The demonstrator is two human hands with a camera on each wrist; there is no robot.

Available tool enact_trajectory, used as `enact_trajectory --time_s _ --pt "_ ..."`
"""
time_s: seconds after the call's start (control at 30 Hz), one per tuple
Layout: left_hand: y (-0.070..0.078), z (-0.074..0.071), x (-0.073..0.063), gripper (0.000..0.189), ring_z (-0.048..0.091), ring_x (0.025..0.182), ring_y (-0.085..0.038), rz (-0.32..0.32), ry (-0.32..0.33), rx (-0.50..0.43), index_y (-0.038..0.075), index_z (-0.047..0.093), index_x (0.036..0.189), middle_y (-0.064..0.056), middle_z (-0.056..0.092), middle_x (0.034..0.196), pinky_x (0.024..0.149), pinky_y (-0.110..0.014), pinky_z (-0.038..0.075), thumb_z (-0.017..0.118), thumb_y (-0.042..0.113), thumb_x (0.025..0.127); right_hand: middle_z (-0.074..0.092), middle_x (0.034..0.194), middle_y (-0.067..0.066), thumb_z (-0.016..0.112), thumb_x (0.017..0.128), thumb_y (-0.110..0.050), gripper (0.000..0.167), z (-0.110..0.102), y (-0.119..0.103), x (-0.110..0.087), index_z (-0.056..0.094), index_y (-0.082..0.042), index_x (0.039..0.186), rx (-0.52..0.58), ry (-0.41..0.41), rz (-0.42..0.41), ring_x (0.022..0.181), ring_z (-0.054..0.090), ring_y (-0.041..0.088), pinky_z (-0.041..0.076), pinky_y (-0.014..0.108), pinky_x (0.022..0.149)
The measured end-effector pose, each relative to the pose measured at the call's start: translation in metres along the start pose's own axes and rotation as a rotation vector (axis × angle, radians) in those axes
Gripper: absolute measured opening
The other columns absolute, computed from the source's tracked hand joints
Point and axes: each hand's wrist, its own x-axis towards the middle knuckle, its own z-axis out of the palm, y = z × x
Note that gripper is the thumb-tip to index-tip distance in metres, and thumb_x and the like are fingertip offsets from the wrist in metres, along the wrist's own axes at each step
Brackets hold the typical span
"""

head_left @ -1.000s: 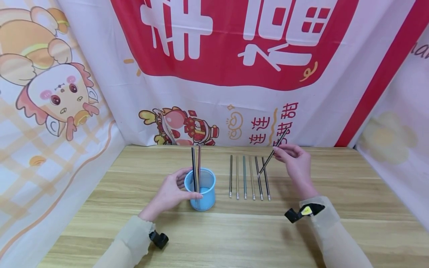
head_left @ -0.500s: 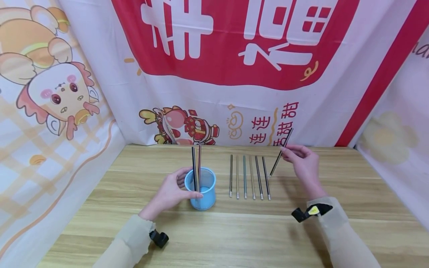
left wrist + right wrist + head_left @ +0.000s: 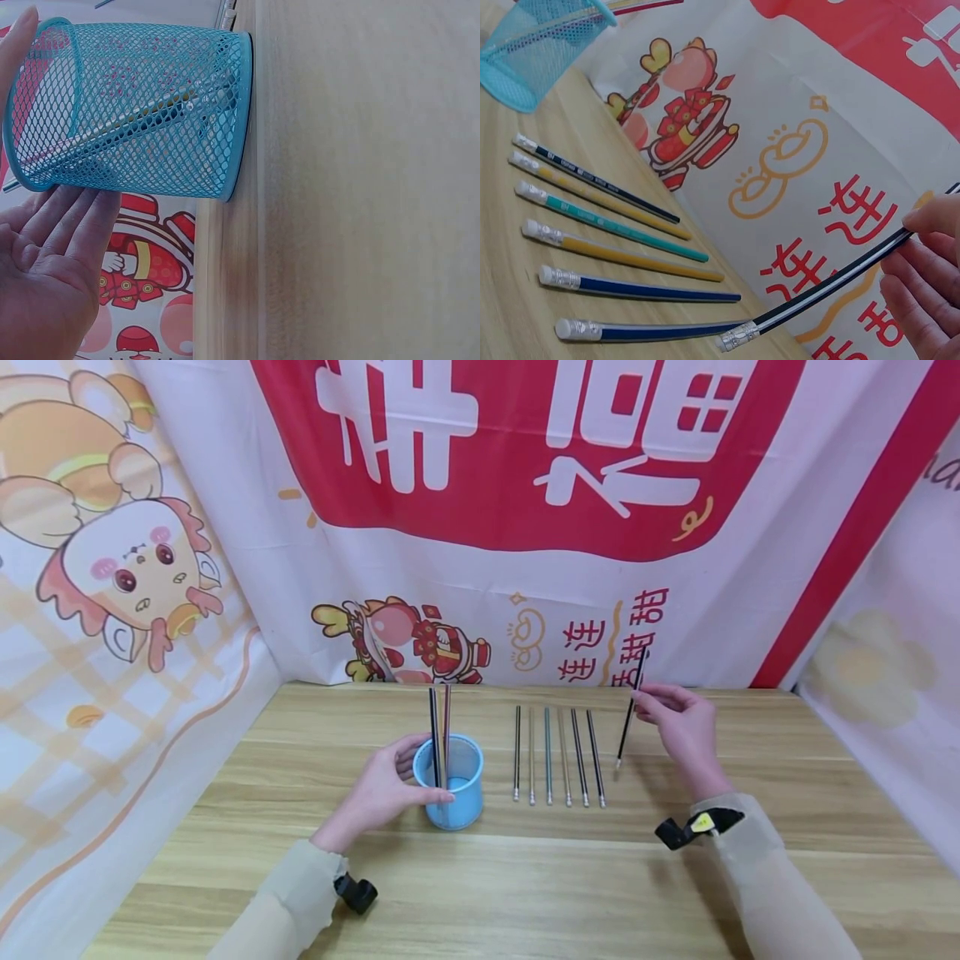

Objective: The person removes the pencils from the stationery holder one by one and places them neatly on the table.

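Observation:
My left hand (image 3: 382,785) holds the blue mesh pencil cup (image 3: 467,806) upright on the table, thumb on the near side and fingers on the far side. Several pencils (image 3: 432,727) lean inside the cup. Between thumb and fingertips, my right hand (image 3: 681,727) pinches a black-and-white striped pencil (image 3: 832,274), its eraser end pointing down toward the table, right of the row. In that row lie a dark pencil (image 3: 604,180), a green pencil (image 3: 622,221), yellow pencils (image 3: 641,259) and blue pencils (image 3: 656,289), side by side with erasers toward me.
The wooden table (image 3: 510,893) ends at a white and red printed cloth (image 3: 480,543) hanging behind. Another patterned cloth (image 3: 187,727) borders the left, and a pale one (image 3: 885,693) the right. A small black camera sits on each wrist.
My right hand has moved right with the striped pencil, from over the row to beside it. The pencil has turned steeper, eraser end lower. The left hand and cup stay put.

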Motion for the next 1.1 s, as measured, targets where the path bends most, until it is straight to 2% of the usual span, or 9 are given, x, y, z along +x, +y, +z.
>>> enact_trajectory --time_s 0.37,0.77,0.93,1.1 --pt "0.001 0.000 0.000 0.083 0.059 0.145 -0.037 -0.006 0.001 -0.002 0.013 0.055 0.153 -0.013 0.062 0.154 0.124 -0.056 0.047 0.096 0.023 0.082 0.072 0.084 -0.027 0.080 0.099 -0.024 0.047 0.002 0.007 0.008 0.068 -0.001 0.139 -0.078 -0.032 0.021 0.078 0.072 -0.003 0.064 0.014 0.078" --pt "0.001 0.000 0.000 0.083 0.059 0.145 -0.037 -0.011 -0.001 0.001 0.014 0.055 0.153 -0.012 0.062 0.155 0.124 -0.056 0.047 0.096 0.025 0.082 0.083 0.099 -0.004 0.078 0.100 -0.020 0.045 0.003 0.023 0.016 0.069 0.005 0.136 -0.172 -0.173 0.040 0.075 0.075 0.000 0.068 0.022 0.079" --pt "0.002 0.000 0.000 0.080 0.060 0.144 -0.037 -0.010 -0.001 0.001 0.015 0.056 0.152 -0.012 0.063 0.154 0.123 -0.056 0.048 0.096 0.024 0.083 0.083 0.109 0.008 0.078 0.099 -0.019 0.045 0.005 0.032 0.017 0.069 0.007 0.135 -0.215 -0.213 0.048 0.075 0.074 0.001 0.067 0.021 0.077" --pt "0.003 0.001 -0.001 0.079 0.061 0.144 -0.036 -0.014 0.000 -0.002 0.016 0.057 0.152 -0.011 0.063 0.153 0.123 -0.056 0.048 0.096 0.023 0.083 0.083 0.109 0.012 0.077 0.099 -0.017 0.043 0.009 0.037 0.016 0.070 0.007 0.134 -0.231 -0.230 0.080 0.073 0.075 0.003 0.066 0.020 0.073"
